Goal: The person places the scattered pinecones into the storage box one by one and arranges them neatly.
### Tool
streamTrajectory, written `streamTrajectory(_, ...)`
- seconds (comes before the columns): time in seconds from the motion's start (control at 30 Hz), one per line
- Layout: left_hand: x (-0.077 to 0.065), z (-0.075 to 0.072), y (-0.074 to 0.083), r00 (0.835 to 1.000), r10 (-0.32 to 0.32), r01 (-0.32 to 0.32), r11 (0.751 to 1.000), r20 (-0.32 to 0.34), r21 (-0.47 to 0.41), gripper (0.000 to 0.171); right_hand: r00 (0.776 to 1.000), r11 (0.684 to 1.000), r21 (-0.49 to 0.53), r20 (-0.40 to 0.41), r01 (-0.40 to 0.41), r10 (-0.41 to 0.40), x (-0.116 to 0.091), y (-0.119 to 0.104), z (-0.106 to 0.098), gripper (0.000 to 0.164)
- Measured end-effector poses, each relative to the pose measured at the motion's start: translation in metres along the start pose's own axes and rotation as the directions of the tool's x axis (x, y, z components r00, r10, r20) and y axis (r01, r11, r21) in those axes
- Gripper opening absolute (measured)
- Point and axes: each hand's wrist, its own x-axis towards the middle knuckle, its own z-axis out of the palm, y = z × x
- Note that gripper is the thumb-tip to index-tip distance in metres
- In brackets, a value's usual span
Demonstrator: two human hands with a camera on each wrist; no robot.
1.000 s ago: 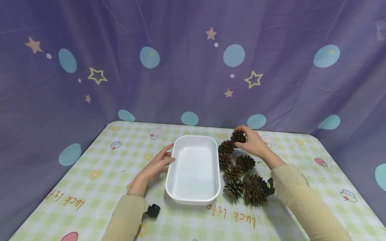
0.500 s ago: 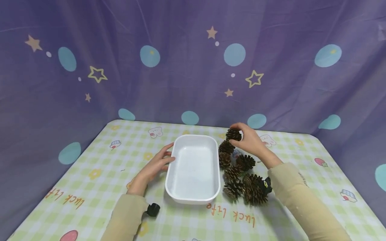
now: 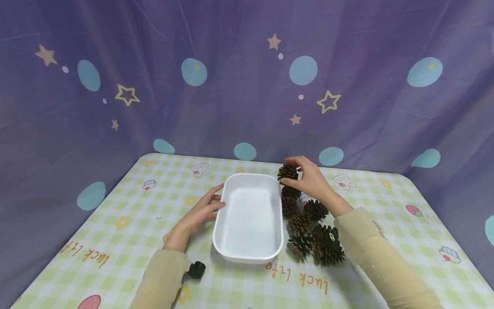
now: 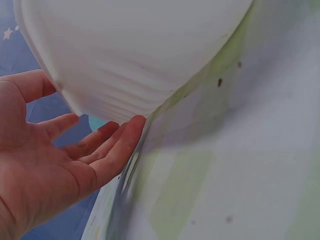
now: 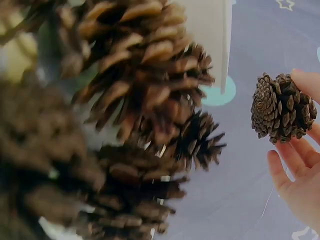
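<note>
In the head view, my right hand (image 3: pixel 311 181) pinches a brown pine cone (image 3: pixel 287 171) between thumb and fingers, near the far right corner of a white rectangular tray (image 3: pixel 248 221). The right wrist view has this same pine cone (image 5: pixel 281 109) lifted, its scaly base toward the left. At the tray's left side is my left hand (image 3: pixel 197 213), fingers spread and only slightly bent. Up close in the left wrist view, fingertips of the left hand (image 4: pixel 65 150) touch the lower edge of the tray's outer wall (image 4: pixel 115 55). Nothing lies inside the tray.
Several more pine cones (image 3: pixel 301 223) lie clustered along the tray's right side, close to my right forearm. A checkered cloth (image 3: pixel 123 240) covers the table. Behind it hangs a purple patterned curtain (image 3: pixel 231 107). A black wrist camera (image 3: pixel 197 270) sits by the left sleeve.
My right hand has moved left with the pine cone, from the far end of the cluster toward the tray's far right corner. The left hand and tray have stayed put.
</note>
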Motion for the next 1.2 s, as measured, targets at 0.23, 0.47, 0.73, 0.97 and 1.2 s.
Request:
streamTrajectory(0.23, -0.003, -0.001, 0.0, 1.0, -0.005, 0.005, 1.0, -0.005, -0.002, 0.064, 0.999, 1.0, 0.016, 0.039, 0.008, -0.008, 0.006, -0.015, 0.01, 0.056)
streamTrajectory(0.47, -0.004, -0.002, 0.003, 1.0, -0.007, 0.007, 1.0, -0.018, 0.017, 0.064, 0.997, 1.0, -0.007, 0.075, 0.019, -0.018, 0.013, -0.025, 0.017, 0.054)
streamTrajectory(0.73, -0.002, 0.0, 0.007, 1.0, -0.018, 0.018, 1.0, 0.006, 0.019, 0.062, 0.992, 1.0, -0.027, 0.127, 0.016, -0.012, 0.018, -0.036, 0.022, 0.054)
streamTrajectory(0.97, 0.0, -0.003, 0.002, 1.0, -0.013, 0.013, 1.0, 0.001, 0.025, 0.061, 0.987, 0.999, -0.036, 0.156, 0.035, -0.029, 0.028, -0.046, 0.029, 0.053)
streamTrajectory(1.2, 0.001, -0.002, 0.003, 1.0, -0.014, 0.013, 0.999, 0.015, 0.029, 0.062, 0.976, 1.0, -0.027, 0.218, 0.013, -0.007, 0.037, -0.052, 0.038, 0.054)
